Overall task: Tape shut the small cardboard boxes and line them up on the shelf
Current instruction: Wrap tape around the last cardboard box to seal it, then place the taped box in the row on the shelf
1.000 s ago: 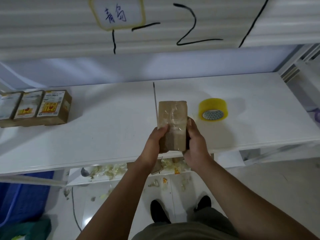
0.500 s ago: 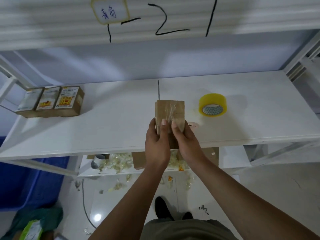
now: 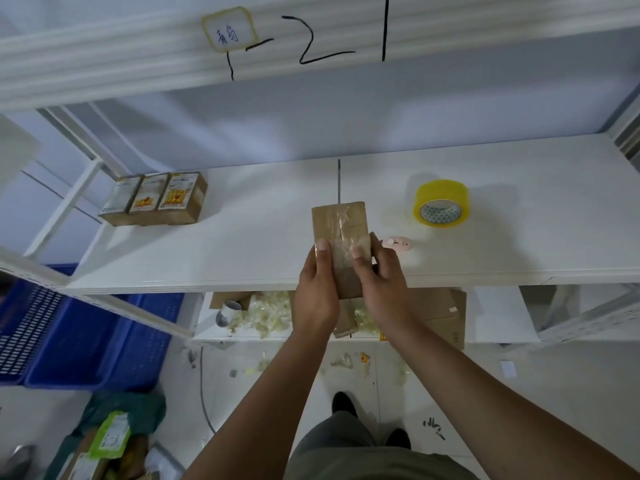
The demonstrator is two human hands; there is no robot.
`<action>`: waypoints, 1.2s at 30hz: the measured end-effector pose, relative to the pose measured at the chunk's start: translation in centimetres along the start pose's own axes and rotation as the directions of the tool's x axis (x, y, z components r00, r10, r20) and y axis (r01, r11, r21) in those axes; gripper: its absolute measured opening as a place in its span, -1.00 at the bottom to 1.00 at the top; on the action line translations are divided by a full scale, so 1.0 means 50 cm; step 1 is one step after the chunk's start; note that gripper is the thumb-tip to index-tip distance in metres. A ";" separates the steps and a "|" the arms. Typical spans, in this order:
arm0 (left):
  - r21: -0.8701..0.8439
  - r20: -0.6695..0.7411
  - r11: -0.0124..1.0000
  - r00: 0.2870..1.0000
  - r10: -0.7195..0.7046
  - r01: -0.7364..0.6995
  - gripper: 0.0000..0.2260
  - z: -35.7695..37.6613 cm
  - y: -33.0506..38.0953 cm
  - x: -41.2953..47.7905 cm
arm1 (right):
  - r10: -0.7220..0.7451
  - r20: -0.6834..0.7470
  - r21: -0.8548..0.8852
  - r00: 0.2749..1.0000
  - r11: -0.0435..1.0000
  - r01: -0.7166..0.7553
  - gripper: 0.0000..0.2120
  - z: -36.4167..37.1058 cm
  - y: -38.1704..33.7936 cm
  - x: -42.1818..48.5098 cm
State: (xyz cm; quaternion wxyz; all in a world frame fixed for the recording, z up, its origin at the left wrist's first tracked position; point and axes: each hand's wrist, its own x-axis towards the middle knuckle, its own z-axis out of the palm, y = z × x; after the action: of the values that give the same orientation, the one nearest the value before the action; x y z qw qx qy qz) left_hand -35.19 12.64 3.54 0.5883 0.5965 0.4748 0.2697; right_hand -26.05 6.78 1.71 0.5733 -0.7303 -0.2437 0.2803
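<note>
White shelf [image 3: 259,244] is running across the view. Row of three taped boxes [image 3: 156,199] is sitting well left of the held box. Left hand [image 3: 317,289] is gripping the cardboard box [image 3: 341,223], long axis pointing away from the person. Right hand [image 3: 381,275] is gripping it too, thumbs pressing on the tape. Yellow tape roll [image 3: 440,202] is lying to its right. The row is leftward, so the left hand is probably nearer.

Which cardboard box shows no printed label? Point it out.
The held box, plain brown under clear tape; the three in the left row bear printed labels.
</note>
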 end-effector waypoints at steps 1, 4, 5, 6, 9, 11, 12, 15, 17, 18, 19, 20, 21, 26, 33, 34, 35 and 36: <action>0.055 -0.026 0.998 1.000 -0.005 0.007 -0.35 -0.001 -0.005 -0.004 | -0.012 -0.021 -0.005 1.000 1.000 0.012 -0.50 -0.001 -0.001 -0.003; 0.030 -0.099 0.996 0.992 0.081 -0.079 -0.48 0.007 -0.003 -0.021 | 0.020 -0.013 0.100 1.000 0.995 -0.018 -0.44 -0.010 -0.016 -0.015; -0.048 -0.074 0.991 0.990 0.123 -0.126 -0.54 0.011 -0.001 -0.026 | 0.021 0.017 0.175 1.000 0.984 -0.024 -0.41 -0.014 -0.022 -0.021; -0.131 -0.017 0.981 0.989 0.145 -0.146 -0.58 0.011 0.004 -0.030 | 0.005 0.043 0.249 0.999 0.968 -0.016 -0.41 -0.019 -0.028 -0.028; -0.412 0.208 0.911 0.976 0.066 0.026 -0.52 -0.018 0.028 -0.020 | -0.088 0.121 0.371 0.989 0.928 0.037 -0.53 -0.037 -0.037 -0.039; -0.551 0.368 0.803 0.930 -0.013 0.229 -0.44 -0.044 0.038 -0.004 | -0.114 0.117 0.348 0.987 0.935 0.067 -0.54 -0.041 -0.037 -0.038; -0.585 0.411 0.764 0.912 -0.013 0.274 -0.42 -0.056 0.037 0.004 | -0.106 0.123 0.316 0.987 0.947 0.062 -0.51 -0.038 -0.039 -0.035; -0.563 0.332 0.792 0.942 -0.045 0.236 -0.43 -0.080 0.026 0.029 | -0.098 0.273 0.353 0.957 0.936 -0.005 -0.50 -0.019 -0.043 -0.021; -0.447 0.215 0.881 0.975 -0.061 0.153 -0.48 -0.094 0.021 0.042 | -0.085 0.302 0.353 0.950 0.935 -0.029 -0.48 -0.002 -0.051 -0.011; -0.403 0.138 0.907 0.988 -0.071 0.122 -0.52 -0.104 0.015 0.051 | -0.086 0.291 0.346 0.953 0.938 -0.021 -0.44 0.008 -0.055 -0.007; -0.380 0.092 0.919 0.993 -0.077 0.107 -0.56 -0.117 0.008 0.062 | -0.090 0.275 0.334 0.957 0.942 -0.007 -0.42 0.022 -0.060 -0.003; -0.366 0.072 0.925 0.994 -0.083 0.104 -0.58 -0.131 0.001 0.074 | -0.092 0.264 0.328 0.960 0.945 0.001 -0.41 0.039 -0.065 0.001; -0.357 0.060 0.928 0.994 -0.088 0.104 -0.59 -0.147 -0.001 0.086 | -0.094 0.259 0.326 0.961 0.945 0.004 -0.41 0.058 -0.071 0.005; -0.354 0.170 0.929 0.984 -0.052 0.110 -0.53 -0.242 -0.007 0.141 | -0.040 0.199 0.312 0.979 0.950 -0.024 -0.29 0.164 -0.096 0.025; -0.107 0.473 0.994 0.879 0.054 -0.003 -0.66 -0.509 0.058 0.315 | 0.110 0.314 0.211 0.943 0.960 -0.182 -0.21 0.265 -0.172 0.115; -0.071 0.524 0.997 0.849 0.067 -0.035 -0.62 -0.545 0.081 0.348 | 0.117 0.423 0.137 0.898 0.972 -0.191 -0.32 0.280 -0.186 0.124; -0.061 0.526 0.996 0.847 0.081 -0.058 -0.58 -0.572 0.101 0.378 | 0.124 0.509 0.075 0.852 0.979 -0.188 -0.41 0.300 -0.195 0.129; -0.051 0.487 0.996 0.868 0.094 -0.079 -0.51 -0.589 0.115 0.406 | 0.126 0.546 0.046 0.828 0.983 -0.180 -0.46 0.323 -0.199 0.132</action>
State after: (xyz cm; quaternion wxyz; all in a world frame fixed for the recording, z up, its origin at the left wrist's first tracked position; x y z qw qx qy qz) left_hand -51.49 44.55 9.04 0.6850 0.6573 0.2796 0.1433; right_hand -32.75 24.79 7.54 0.4911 -0.6106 -0.3225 0.5310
